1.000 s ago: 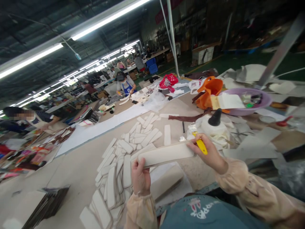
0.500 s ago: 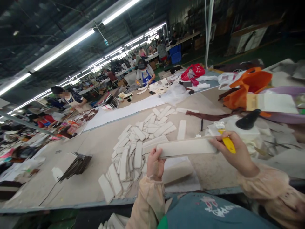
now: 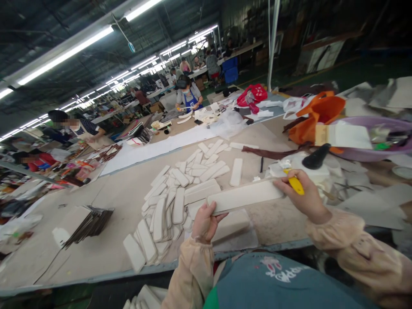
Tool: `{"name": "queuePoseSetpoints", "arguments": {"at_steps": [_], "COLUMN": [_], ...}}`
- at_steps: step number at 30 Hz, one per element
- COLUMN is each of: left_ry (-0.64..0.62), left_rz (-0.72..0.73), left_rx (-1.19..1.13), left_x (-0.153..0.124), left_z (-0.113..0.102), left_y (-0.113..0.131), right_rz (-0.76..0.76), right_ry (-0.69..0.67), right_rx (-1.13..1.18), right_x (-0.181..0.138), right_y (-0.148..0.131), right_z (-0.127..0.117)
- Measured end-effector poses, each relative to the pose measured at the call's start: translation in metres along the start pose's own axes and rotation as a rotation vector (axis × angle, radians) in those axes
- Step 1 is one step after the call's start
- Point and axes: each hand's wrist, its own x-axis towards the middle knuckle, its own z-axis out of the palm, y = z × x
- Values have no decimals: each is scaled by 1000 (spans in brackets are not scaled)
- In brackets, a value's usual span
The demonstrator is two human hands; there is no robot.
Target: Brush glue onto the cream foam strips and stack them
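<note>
A long off-white strip (image 3: 246, 195) with rounded ends is stretched level between my two hands above the table. My left hand (image 3: 206, 221) pinches its left end, thumb on top and fingers beneath. At the other end, my right hand (image 3: 302, 193) grips the strip between thumb and fingers. That same hand also carries a yellow-handled tool (image 3: 295, 183), whose working end I cannot make out. Below and left of the strip lies a loose heap of shorter white strips (image 3: 178, 199). Under my hands sits a stack of wider pale pieces (image 3: 233, 225).
A stack of dark-edged panels (image 3: 86, 225) stands at the left. To the right are a white container with a black top (image 3: 317, 158), an orange cloth bag (image 3: 317, 118) and a purple basin (image 3: 357, 150). A co-worker in a blue apron (image 3: 190, 98) works across the table.
My view has shifted a little, so the scene sits further left. Both hands still hold the strip, and some left fingers have straightened under it.
</note>
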Motion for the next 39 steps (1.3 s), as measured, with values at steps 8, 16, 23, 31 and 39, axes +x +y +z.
{"name": "queuePoseSetpoints", "arguments": {"at_steps": [8, 16, 23, 31, 39], "left_ry": [48, 43, 49, 65, 39], "left_rz": [99, 105, 131, 99, 28], "left_rx": [-20, -20, -30, -58, -124], "left_x": [-7, -13, -14, -17, -21], "left_z": [1, 5, 11, 16, 20], "left_y": [-3, -8, -17, -22, -20], "right_rz": [-26, 47, 37, 51, 60], "right_ry": [-167, -142, -89, -80, -69], "right_rx": [83, 196, 171, 157, 119], "right_x": [-5, -6, -6, -4, -4], "right_y": [-8, -16, -14, -9, -3], "right_z": [-5, -6, -13, -19, -23]}}
